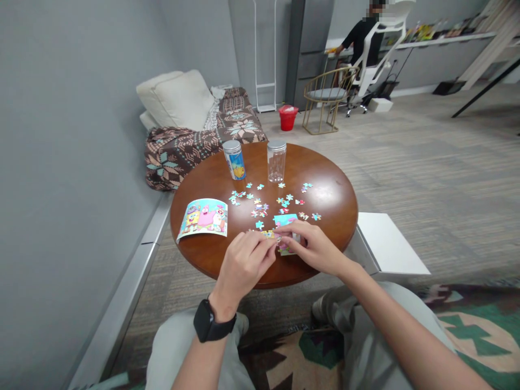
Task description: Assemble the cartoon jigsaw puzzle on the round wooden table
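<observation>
Both of my hands meet over a partly joined jigsaw puzzle (285, 219) near the front of the round wooden table (325, 168). My left hand (246, 260), with a black watch on the wrist, has its fingers pressed together at the puzzle's left side, on a small yellowish piece (268, 234). My right hand (311, 246) lies over the puzzle, fingers curved and thumb apart, fingertips touching its left part. Fingers hide much of the puzzle. Loose puzzle pieces (260, 208) are scattered behind the hands. A curved cartoon picture sheet (203, 218) lies at the left.
Two lidded jars stand at the back of the table, one with a blue label (235, 162), one clear (277, 162). A white box (390, 244) is right of the table. Farther off are a sofa (203, 124), a red bin (287, 118) and a seated person (363, 38).
</observation>
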{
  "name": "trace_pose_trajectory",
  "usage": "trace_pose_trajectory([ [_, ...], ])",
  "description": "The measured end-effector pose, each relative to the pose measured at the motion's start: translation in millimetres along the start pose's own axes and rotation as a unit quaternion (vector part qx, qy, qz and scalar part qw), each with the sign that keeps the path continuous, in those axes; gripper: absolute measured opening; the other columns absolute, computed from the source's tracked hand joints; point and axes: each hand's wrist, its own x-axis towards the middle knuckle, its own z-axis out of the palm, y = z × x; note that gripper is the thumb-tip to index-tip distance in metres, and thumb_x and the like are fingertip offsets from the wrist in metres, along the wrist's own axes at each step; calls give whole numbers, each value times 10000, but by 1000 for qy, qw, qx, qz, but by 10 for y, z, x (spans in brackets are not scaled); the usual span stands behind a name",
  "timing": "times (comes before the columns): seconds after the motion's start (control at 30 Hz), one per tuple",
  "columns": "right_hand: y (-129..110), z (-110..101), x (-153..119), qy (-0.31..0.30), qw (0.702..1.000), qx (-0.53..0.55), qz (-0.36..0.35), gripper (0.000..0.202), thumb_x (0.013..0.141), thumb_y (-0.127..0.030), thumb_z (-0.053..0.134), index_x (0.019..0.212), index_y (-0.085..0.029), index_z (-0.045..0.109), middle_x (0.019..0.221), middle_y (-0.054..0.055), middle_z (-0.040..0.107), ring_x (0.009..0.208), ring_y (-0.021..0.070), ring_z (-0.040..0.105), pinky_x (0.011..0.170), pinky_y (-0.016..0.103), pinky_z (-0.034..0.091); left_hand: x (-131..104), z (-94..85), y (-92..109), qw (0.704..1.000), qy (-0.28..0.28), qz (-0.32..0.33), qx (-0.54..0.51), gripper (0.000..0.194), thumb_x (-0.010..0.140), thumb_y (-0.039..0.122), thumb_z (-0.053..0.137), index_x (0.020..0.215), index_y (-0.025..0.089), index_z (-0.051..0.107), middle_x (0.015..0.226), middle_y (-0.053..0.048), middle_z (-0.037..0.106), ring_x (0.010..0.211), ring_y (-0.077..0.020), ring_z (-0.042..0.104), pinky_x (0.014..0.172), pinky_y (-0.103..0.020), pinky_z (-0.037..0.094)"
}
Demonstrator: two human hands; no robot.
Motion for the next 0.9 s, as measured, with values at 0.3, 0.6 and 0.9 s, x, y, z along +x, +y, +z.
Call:
trace_pose_trajectory([
  [0.3,16,-78,13,-9,997,63,38,175,890,-307,586,916,-188,712,847,45,737,750,158,647,700,275,504,62,0,35,999,-23,13,27,86,916,139,531,884,174,603,772,-23,634,701,-151,571,648,-293,442],
  [0.6,701,-588,82,290,945,-18,150,228,783,-341,619,927,-168,656,750,37,676,641,153,590,640,302,497,-37,66,-217,990,-19,-125,67,162,838,87,497,811,203,607,832,-34,672,770,-198,624,745,-359,499],
  [0.9,803,-647,90,162,965,-159,128,205,836,-252,591,959,-178,738,826,37,612,694,143,583,738,316,505,-109,141,-267,988,-31,-127,79,254,796,58,493,907,193,678,938,-60,706,839,-230,649,814,-400,527],
])
